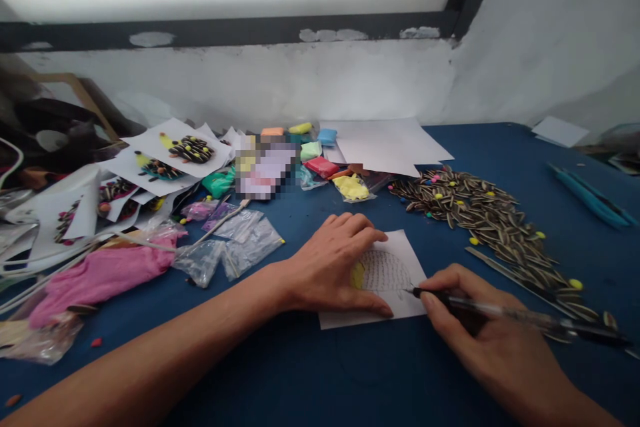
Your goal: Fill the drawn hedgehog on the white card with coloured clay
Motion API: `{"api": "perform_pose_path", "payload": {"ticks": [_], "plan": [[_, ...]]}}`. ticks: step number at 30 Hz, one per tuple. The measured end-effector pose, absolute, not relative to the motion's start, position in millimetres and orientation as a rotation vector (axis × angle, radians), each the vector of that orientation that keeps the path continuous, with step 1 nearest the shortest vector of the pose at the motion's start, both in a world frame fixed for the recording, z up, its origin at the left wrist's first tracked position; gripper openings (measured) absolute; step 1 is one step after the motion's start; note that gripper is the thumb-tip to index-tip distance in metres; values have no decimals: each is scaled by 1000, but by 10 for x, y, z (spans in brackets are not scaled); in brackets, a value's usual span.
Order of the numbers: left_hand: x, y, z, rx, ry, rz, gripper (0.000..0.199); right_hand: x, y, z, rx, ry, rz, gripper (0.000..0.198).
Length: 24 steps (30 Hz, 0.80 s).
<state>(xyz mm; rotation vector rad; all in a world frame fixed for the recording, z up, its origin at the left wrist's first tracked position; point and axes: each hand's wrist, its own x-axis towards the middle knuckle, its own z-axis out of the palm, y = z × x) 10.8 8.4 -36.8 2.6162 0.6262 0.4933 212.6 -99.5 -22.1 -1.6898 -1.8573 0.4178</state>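
A small white paper sheet (345, 319) lies on the blue table, bearing a hedgehog-like pen drawing (385, 271) with rows of short strokes and a yellow patch at its left end. My left hand (333, 263) rests on the sheet, thumb and fingers spread apart around the drawing. Between the thumb and fingers of my right hand (480, 327) is a black-tipped clear pen (505, 312). Its tip meets the paper at the drawing's lower right edge.
Sunflower seeds (475, 207) with small coloured balls are heaped at right, beside a thin metal strip (520, 280). Clay packets (320, 165) and blank paper (390, 140) lie at the back. Seed-decorated sheets (173, 153), pink clay (105, 277) and plastic bags (245, 240) crowd the left.
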Motion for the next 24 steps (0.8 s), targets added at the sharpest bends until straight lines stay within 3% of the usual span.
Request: {"api": "perform_pose_path", "payload": {"ticks": [14,19,24], "plan": [[107,83,-355,2608,638,488,78,2124,-971,-220,-1756,-1788,379,16],[108,71,-313,2623,627,479,77,2204,-939,-122,-1782,-1701,404,29],[105,52,-276,2620,613,490,52,2396,-877,32,-1846,-1529,409,35]]}}
